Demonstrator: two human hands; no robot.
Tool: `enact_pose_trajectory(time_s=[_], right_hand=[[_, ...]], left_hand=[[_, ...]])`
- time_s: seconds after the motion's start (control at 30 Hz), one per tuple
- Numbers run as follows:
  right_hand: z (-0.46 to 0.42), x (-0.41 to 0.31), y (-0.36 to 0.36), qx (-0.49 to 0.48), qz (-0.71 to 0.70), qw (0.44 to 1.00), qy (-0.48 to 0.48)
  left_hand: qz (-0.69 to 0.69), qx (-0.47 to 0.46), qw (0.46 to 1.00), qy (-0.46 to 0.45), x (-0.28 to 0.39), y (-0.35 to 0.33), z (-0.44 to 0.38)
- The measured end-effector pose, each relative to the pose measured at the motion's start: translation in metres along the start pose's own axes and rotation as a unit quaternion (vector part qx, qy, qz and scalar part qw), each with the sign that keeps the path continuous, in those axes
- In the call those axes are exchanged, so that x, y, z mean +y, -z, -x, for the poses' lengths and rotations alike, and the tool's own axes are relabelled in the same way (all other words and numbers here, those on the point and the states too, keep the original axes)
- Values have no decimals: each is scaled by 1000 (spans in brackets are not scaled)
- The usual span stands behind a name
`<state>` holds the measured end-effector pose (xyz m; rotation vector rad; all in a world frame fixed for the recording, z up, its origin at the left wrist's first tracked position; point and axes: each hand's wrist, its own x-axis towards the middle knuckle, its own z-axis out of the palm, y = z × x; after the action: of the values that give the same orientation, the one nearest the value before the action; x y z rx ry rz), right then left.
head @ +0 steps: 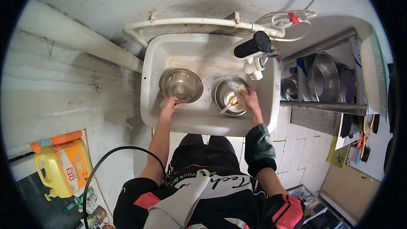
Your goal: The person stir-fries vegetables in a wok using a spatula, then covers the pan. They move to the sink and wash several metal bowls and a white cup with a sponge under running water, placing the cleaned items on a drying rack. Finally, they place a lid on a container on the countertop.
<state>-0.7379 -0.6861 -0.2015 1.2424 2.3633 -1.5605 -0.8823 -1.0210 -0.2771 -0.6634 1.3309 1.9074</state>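
Note:
My left hand [171,104] grips the near rim of a stainless steel bowl [182,83] at the left of the white ceramic sink [203,129]. A second stainless steel bowl [218,92] rests on the sink floor at the right. Inside it lie a small white dish [229,96] and what looks like a white spoon [224,110], with an orange-brown stain close by. My right hand [250,100] holds a pale, crumpled cloth [242,89] over the right side of that bowl. The fingertips are partly hidden by the cloth.
A faucet unit with a black cap [252,45] overhangs the sink's back right. White pipe [197,21] runs along the wall behind. Metal basins [324,76] stand on a rack [321,105] at right. A yellow detergent jug [52,181] stands far left; a black cable [124,148] arches nearby.

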Motion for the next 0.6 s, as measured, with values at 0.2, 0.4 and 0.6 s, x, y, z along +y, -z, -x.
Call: enact_pose_trajectory(time_s=[0.2, 0.4, 0.6], right_hand=[[-25, 11, -4, 28, 28, 999, -9], [-13, -12, -7, -38, -251, 967, -31], [-35, -33, -94, 20, -57, 998, -32]], left_hand=[[-13, -13, 999, 47, 5, -14, 1], [-93, -65, 992, 47, 14, -59, 19], [-116, -61, 991, 41, -3, -140, 45]])
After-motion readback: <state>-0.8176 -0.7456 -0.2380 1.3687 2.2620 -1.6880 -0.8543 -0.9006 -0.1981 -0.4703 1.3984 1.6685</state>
